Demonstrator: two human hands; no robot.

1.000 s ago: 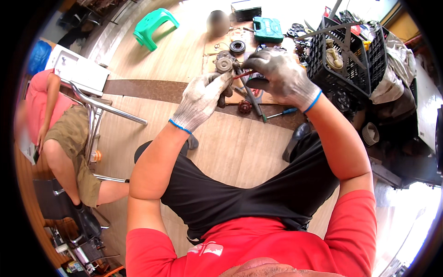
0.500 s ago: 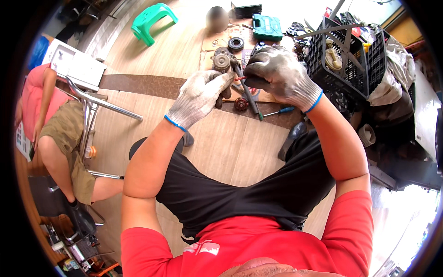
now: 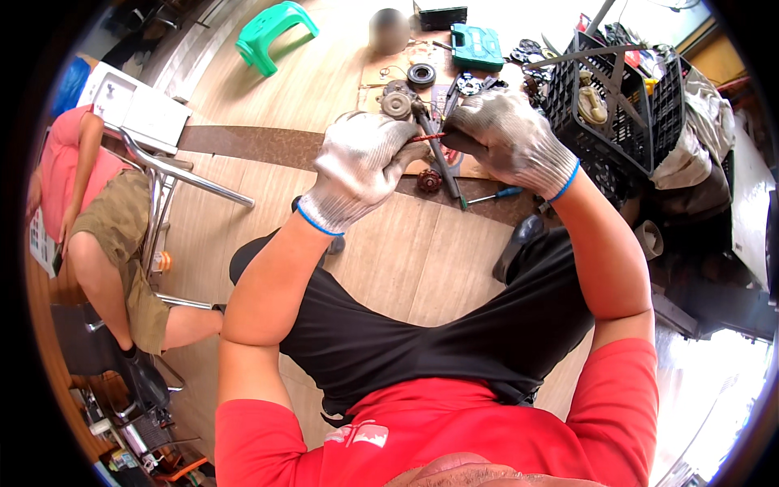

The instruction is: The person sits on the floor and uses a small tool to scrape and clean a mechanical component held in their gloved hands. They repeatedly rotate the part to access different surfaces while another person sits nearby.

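Note:
Both my hands wear whitish knit gloves with blue cuffs and dark-stained fingers. Between them stretches a thin red wire-like piece (image 3: 428,137), one end in the pinched fingers of my left hand (image 3: 357,166), the other in those of my right hand (image 3: 511,138). Beneath and beyond it lies a long dark bar (image 3: 443,166). A round metal housing (image 3: 396,103) sits just past my left hand, with a black ring-shaped part (image 3: 421,75) farther off. Nearer to me are a small reddish wound part (image 3: 428,181) and a screwdriver with a blue handle (image 3: 509,192).
A teal tool case (image 3: 477,49) lies at the far side, left of black plastic crates (image 3: 596,105) filled with parts. Far left stands a green stool (image 3: 272,36). A seated person (image 3: 105,195) is at the left, beside a metal-framed chair (image 3: 203,187).
My left hand has turned, its back now facing up more. The hands have drawn slightly apart, and more of the red piece shows between them. The view has shifted a little.

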